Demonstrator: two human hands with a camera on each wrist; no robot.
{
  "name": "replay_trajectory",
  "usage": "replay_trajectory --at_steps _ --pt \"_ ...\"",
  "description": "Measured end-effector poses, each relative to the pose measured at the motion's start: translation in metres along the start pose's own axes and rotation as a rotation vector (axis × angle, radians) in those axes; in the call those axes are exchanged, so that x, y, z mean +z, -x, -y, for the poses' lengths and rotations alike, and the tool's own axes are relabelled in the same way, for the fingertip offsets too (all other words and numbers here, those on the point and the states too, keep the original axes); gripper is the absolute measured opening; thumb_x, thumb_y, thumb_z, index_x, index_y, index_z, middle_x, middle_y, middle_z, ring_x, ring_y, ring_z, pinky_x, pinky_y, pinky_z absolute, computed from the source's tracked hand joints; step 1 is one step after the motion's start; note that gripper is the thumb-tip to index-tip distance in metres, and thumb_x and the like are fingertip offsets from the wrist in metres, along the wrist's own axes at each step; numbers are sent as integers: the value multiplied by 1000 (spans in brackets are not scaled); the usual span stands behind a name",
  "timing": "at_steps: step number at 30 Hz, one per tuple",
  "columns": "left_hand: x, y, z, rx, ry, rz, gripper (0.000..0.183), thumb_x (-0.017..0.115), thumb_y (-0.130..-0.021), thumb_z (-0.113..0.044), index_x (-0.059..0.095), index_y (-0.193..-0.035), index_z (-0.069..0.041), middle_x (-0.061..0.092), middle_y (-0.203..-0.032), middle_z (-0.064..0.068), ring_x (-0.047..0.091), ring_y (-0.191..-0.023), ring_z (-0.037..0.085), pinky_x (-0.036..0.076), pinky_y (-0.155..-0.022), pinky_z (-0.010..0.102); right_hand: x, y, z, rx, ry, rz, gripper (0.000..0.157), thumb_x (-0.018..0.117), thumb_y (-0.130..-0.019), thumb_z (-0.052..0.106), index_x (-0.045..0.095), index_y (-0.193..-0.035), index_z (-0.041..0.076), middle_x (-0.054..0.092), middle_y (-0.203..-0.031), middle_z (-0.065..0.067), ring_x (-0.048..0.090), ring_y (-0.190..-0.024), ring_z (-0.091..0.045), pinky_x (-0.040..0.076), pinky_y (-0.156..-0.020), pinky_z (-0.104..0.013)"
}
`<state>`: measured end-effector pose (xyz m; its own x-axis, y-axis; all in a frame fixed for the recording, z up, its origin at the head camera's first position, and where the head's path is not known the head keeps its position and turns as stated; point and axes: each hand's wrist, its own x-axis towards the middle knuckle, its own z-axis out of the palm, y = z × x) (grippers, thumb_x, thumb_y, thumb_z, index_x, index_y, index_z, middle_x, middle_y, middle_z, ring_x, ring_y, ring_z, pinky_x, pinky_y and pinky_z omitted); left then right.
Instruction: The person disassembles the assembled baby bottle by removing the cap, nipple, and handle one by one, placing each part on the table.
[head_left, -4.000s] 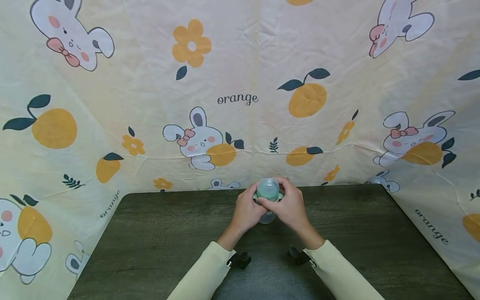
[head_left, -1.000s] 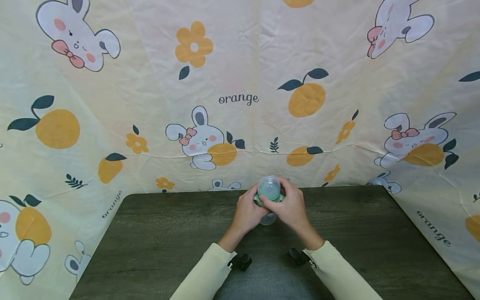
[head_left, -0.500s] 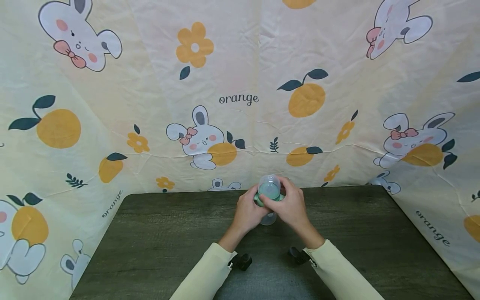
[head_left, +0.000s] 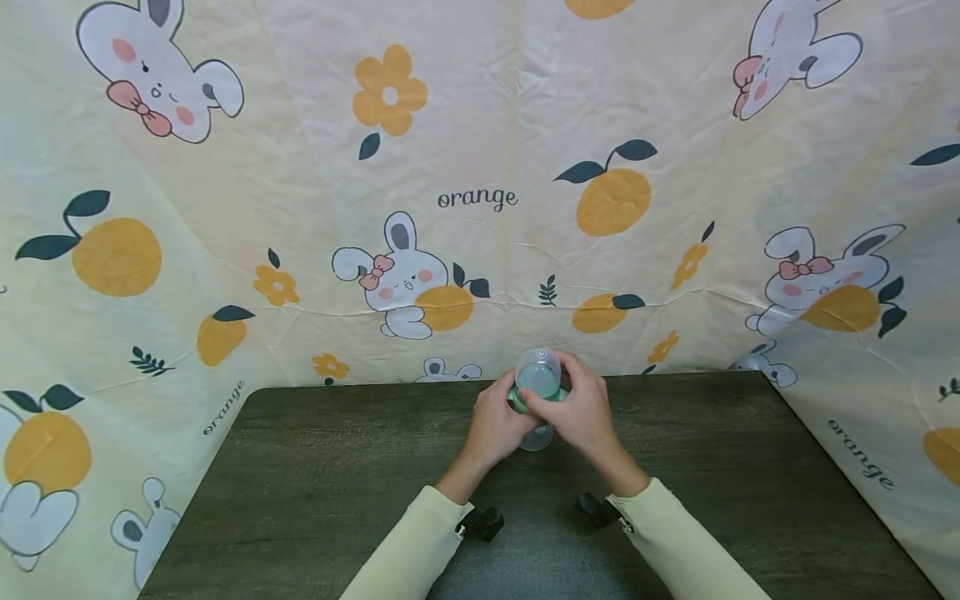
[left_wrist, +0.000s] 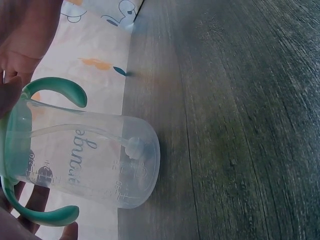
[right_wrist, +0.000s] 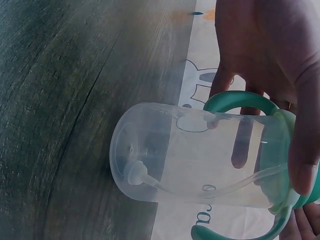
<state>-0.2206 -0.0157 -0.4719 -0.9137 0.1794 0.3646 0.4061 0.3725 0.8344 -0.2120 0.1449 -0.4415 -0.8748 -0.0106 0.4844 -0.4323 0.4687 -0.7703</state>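
Note:
Both hands hold one clear sippy cup (head_left: 538, 377) with a mint-green collar and a transparent domed top, over the table's far part. My left hand (head_left: 497, 417) grips the collar from the left and my right hand (head_left: 579, 412) from the right, its thumb across the near side. In the left wrist view, curved green handles (left_wrist: 62, 89) stick out on both sides of the clear body (left_wrist: 95, 155). A straw with a weighted end (left_wrist: 133, 149) runs down inside; no drink shows in it. In the right wrist view, fingers pass behind the green handle (right_wrist: 242, 100).
A dark wood-grain table (head_left: 337, 492) stretches under both arms. Behind it hangs a pale cloth (head_left: 480, 267) printed with rabbits and oranges. Black wrist cameras (head_left: 489, 523) sit below the cream sleeves (head_left: 412, 542).
The grip stays the same. Compared with the earliest frame, the domed top sits slightly higher in view, and the green seen through it looks paler in the centre. The head view has shifted a little.

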Motion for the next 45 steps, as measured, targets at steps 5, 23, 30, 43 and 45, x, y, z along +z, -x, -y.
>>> replay_trajectory --at_steps 5,23,30,43,45 --pt "0 0 0 4 -11 -3 63 93 -88 -22 68 -143 -4 76 -130 13 73 -117 31 60 -97 53 0 0 -1 -6 2 -3 62 96 -84 21 70 -136 0 75 -126 -18 74 -107 -36 62 -87 -57" --pt "0 0 1 2 -17 -2 64 92 -88 -22 67 -144 -3 75 -131 14 73 -117 32 60 -97 54 0 -1 -3 -16 10 -6 60 96 -85 22 71 -135 0 75 -125 -16 74 -106 -35 62 -87 -56" --pt "0 1 0 -7 -22 -1 65 92 -87 -22 67 -144 -4 75 -131 14 72 -117 32 59 -97 54 0 -1 -2 -17 10 -8 61 96 -85 21 70 -136 0 75 -125 -17 74 -107 -36 62 -87 -56" --pt "1 1 0 -18 -6 -5 66 93 -87 -22 67 -145 -4 74 -134 14 72 -119 31 58 -100 55 -2 -1 0 -21 8 -17 63 95 -84 20 70 -137 -1 75 -126 -18 74 -107 -37 61 -87 -56" --pt "1 1 0 -17 -12 -7 66 93 -87 -23 67 -145 -3 75 -134 14 72 -119 31 58 -100 54 -2 -1 1 -15 8 -15 63 95 -85 21 69 -138 -2 75 -126 -18 74 -107 -37 61 -87 -57"
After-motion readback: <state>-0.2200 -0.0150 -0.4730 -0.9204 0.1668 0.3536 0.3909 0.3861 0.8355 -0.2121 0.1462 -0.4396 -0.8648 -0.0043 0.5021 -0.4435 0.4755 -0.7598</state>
